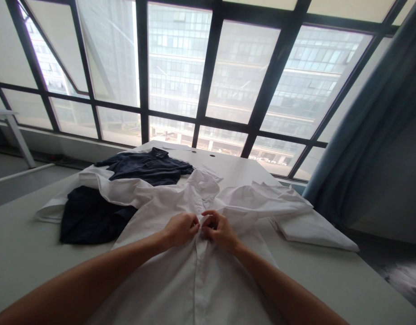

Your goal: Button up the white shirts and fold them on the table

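Observation:
A white shirt (pixel 160 271) lies spread on the table, its collar toward the window and its sleeves out to both sides. At the front placket, my left hand (pixel 182 228) pinches the fabric with fingers curled. Close beside it, my right hand (pixel 219 229) grips the other side of the placket between thumb and fingers. The two hands almost meet at the shirt's middle. Any button between the fingertips is too small to make out. Below the hands, the placket runs straight down toward me.
Beyond the left sleeve lies a dark navy shirt (pixel 149 166). A black garment (pixel 93 216) sits under that sleeve. Folded white cloth (pixel 316 228) rests at the right on the white table (pixel 28 266). Large windows stand behind, with a blue-grey curtain (pixel 357 131) at right.

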`<state>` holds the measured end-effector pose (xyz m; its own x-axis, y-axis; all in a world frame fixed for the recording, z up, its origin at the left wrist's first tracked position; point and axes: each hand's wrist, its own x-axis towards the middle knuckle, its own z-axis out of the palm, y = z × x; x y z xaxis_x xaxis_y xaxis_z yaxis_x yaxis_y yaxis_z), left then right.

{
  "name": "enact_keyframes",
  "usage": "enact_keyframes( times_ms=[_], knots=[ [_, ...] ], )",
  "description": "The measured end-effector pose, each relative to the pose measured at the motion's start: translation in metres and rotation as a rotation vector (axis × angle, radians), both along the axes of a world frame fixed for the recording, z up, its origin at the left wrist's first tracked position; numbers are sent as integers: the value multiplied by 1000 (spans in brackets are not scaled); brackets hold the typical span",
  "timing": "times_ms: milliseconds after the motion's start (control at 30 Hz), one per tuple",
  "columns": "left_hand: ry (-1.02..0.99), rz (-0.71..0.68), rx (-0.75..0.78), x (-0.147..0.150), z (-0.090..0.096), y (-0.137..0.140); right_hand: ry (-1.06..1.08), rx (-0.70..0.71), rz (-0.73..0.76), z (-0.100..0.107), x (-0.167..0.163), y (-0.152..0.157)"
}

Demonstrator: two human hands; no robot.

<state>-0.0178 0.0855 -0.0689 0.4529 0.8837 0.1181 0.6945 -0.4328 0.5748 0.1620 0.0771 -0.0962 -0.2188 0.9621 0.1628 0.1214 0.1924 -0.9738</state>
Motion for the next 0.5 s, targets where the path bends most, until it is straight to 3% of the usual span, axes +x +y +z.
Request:
enact_keyframes(
  times_ms=[100, 167, 300, 400, 500],
  knots=[
    [156, -2, 178, -1, 1, 0, -55, 15, 18, 0, -1, 0],
    [196, -44, 258, -1, -4, 3, -198, 96, -3, 4, -2, -2],
    [251, -189, 347, -3, -23, 4, -811, 325, -227, 27, 2, -8],
    [313, -285, 377, -7, -31, 0, -1276, 199, -309, 49, 6, -11],
    [344, -348, 398, -7, -23, 0, -1489, -3, -257, 65, 7, -8]
  ],
)
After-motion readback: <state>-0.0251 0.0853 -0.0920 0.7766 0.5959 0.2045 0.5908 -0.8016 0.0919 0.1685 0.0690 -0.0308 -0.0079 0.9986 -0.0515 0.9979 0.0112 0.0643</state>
